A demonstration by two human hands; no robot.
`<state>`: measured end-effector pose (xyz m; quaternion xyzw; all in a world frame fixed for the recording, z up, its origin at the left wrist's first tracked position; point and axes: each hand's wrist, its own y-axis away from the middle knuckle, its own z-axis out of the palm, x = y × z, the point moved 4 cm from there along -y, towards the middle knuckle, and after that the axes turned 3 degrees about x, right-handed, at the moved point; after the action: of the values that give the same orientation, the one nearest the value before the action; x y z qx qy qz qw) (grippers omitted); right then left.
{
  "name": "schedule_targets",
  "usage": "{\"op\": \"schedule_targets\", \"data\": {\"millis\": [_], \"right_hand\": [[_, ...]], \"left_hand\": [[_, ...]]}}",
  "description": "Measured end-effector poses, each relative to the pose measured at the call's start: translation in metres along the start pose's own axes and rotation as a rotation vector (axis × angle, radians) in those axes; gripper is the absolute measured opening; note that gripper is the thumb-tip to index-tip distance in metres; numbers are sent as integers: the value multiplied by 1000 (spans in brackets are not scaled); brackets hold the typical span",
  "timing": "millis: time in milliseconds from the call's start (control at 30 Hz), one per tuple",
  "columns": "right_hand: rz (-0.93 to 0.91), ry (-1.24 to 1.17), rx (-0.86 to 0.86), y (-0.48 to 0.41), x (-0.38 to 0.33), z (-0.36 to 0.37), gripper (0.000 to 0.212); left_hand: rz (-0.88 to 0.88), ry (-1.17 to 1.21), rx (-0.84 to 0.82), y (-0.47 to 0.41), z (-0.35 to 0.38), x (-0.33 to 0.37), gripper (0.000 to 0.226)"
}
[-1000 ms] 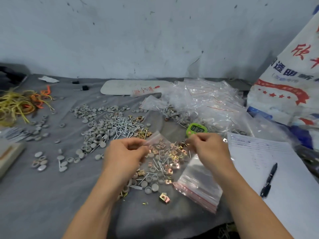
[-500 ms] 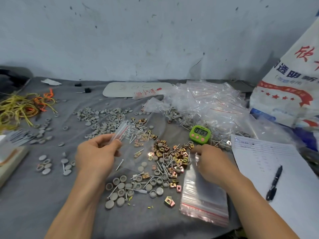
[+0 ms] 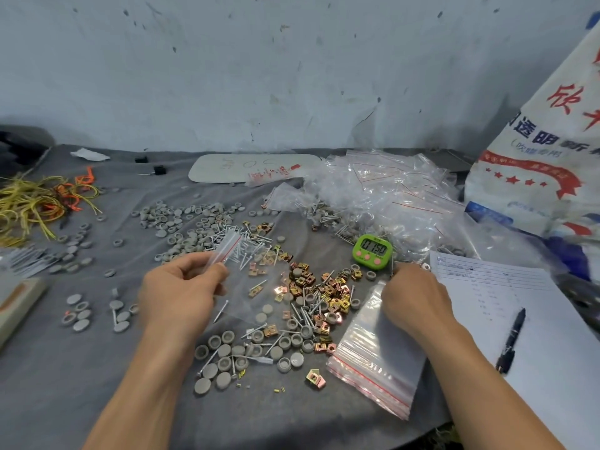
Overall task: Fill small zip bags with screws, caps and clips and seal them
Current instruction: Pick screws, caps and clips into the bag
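At centre left, thumb and fingertips (image 3: 207, 271) of left hand (image 3: 177, 290) pinching the red-striped mouth of a clear zip bag (image 3: 256, 280) — bag slack, draped over the edge of the mixed pile (image 3: 311, 297) of screws, caps and clips, contents uncertain. Right hand (image 3: 414, 297) knuckles-up at the far edge of the empty-bag stack (image 3: 373, 355), fingertips hidden — grasp not determinable. Step judged: filling. Next move: mouth spread open, parts gathered from pile and dropped in, zip pressed shut.

Grey caps (image 3: 224, 362), gold clips (image 3: 328, 287), green timer (image 3: 372, 251), red-striped clear bags (image 3: 378, 358).
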<state>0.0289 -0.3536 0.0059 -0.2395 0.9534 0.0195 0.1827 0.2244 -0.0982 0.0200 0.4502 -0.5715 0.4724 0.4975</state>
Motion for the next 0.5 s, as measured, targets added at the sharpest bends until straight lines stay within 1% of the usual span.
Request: {"op": "schedule_targets", "data": {"millis": [33,100,167,200,267,333,433,500], "right_hand": [[-36,33,-5,0,-2,1,17],[-96,79,-10,1,-6,5,29],[-142,33,-54,3,-10,9,46],[-173,10,-74,4,-13,10,51],[-253,12,-92,7,-21,14,48],[-328,78,-80,8,-31,19,43],[-375,102,-88,8,-49,26,52],[-359,-12,-144,10,-54,28,63]], "left_hand": [[0,2,3,0,0,0,19],[-1,7,2,0,0,1,20],[1,5,-5,-1,1,1,18],[1,6,-7,-1,1,1,17],[4,9,-13,-1,0,1,17],[8,6,-21,-1,0,1,17],[19,13,-23,-2,-1,1,18],[28,16,-24,-2,-2,0,19]]}}
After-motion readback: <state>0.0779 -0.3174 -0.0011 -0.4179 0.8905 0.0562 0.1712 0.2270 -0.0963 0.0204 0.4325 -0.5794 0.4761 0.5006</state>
